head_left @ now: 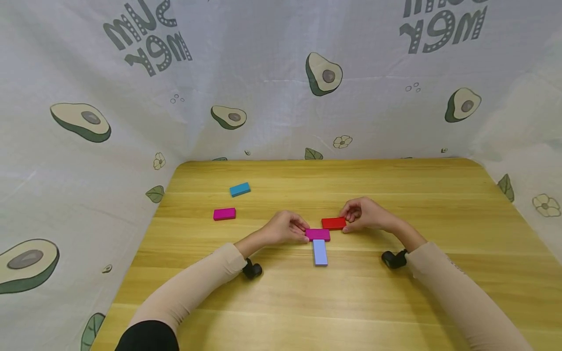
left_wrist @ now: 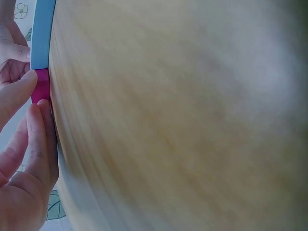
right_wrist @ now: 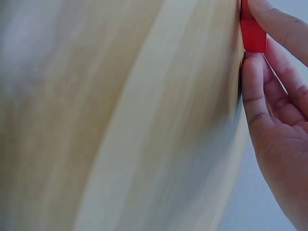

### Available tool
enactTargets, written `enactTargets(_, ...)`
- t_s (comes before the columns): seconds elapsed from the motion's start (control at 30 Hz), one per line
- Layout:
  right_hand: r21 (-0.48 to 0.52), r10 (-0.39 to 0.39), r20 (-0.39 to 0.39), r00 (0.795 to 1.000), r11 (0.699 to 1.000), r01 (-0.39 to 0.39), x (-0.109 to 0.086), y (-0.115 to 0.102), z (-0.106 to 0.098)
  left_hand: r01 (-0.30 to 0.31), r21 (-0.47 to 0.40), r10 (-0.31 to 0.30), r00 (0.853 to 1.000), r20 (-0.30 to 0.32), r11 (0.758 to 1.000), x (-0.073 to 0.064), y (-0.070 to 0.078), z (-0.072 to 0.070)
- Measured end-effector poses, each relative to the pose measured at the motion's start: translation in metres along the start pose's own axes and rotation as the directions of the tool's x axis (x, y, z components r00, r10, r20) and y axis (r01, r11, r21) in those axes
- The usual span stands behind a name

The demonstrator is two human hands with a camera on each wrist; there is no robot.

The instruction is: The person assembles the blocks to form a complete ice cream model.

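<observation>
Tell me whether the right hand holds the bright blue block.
No, the right hand pinches the red block; the bright blue block lies untouched.

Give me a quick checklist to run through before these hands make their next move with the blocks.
1. Red block gripped: ok, the right hand pinches its end.
2. Central magenta block steadied: ok, the left hand pinches its left end.
3. Lavender block meeting the central magenta block: ok, end against its near side.
4. Red block touching the central magenta block: cannot tell.
5. All blocks gathered: not ok, the blue block and second magenta block lie apart.
</observation>
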State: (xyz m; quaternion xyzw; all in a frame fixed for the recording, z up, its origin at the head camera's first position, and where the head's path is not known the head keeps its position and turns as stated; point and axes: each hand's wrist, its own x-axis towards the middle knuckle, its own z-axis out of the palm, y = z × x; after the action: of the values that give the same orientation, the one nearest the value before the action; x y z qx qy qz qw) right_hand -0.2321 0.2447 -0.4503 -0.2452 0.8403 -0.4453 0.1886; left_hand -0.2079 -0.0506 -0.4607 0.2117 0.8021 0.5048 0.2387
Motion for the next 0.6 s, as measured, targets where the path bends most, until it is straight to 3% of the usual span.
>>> enactTargets(0.6, 0.009, 0.03, 0.025, 0.999, 0.999, -0.031, 0.0051, -0.0076, 0.0044, -0.01, -0.004, 0.01, 1.0, 0.0, 1.0, 0.0016, 0.0, -0.0004)
